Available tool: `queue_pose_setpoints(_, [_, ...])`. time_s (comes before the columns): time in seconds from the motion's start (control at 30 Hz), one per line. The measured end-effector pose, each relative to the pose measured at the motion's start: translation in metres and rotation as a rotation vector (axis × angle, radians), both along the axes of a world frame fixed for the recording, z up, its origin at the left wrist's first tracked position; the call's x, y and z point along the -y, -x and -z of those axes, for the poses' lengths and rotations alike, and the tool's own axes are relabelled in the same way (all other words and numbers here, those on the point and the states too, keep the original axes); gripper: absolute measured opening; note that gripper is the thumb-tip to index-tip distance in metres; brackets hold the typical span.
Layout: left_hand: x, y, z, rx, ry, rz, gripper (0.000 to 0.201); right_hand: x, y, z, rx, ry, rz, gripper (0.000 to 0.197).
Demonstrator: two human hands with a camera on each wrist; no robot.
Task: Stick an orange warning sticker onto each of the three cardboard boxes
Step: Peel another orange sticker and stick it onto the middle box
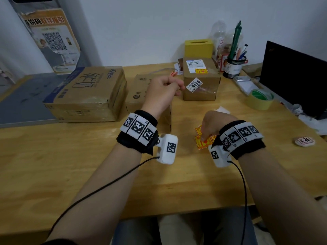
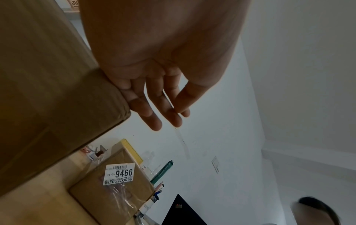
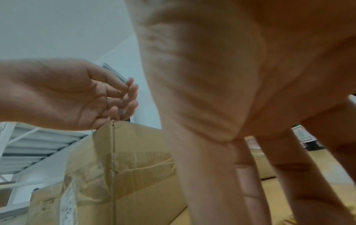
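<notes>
Three cardboard boxes stand at the back of the wooden table: a large box on the left, a middle box, and a small box on the right. The small box bears an orange sticker on its top. My left hand hovers over the middle box's right corner with loosely bent fingers; nothing shows in them. My right hand reaches down, and its thumb and fingertips touch a small pile of orange stickers on the table. The hand hides most of the pile.
A yellow-green tape roll, a pen cup, a yellow tissue box and a black laptop screen crowd the right side. A round badge lies near the right edge. A grey surface adjoins the table on the left.
</notes>
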State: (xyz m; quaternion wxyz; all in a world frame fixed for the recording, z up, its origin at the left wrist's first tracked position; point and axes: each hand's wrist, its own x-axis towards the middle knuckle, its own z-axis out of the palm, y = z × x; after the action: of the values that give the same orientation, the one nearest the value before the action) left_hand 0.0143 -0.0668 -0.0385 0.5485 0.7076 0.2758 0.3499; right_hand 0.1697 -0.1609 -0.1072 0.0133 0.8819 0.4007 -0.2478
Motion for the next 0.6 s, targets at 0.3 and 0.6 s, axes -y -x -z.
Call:
queue_pose_setpoints(0.3, [-0.001,0.001,0.004,0.037,0.030,-0.021,0.030,-0.002,0.000,0.009,0.007,0.045,-0.043,0.044])
queue_pose_setpoints(0.6, [0.002,0.024,0.000,0.148,0.058,0.048,0.026,0.012,0.014,-0.027,-0.152,-0.254,0.014,0.011])
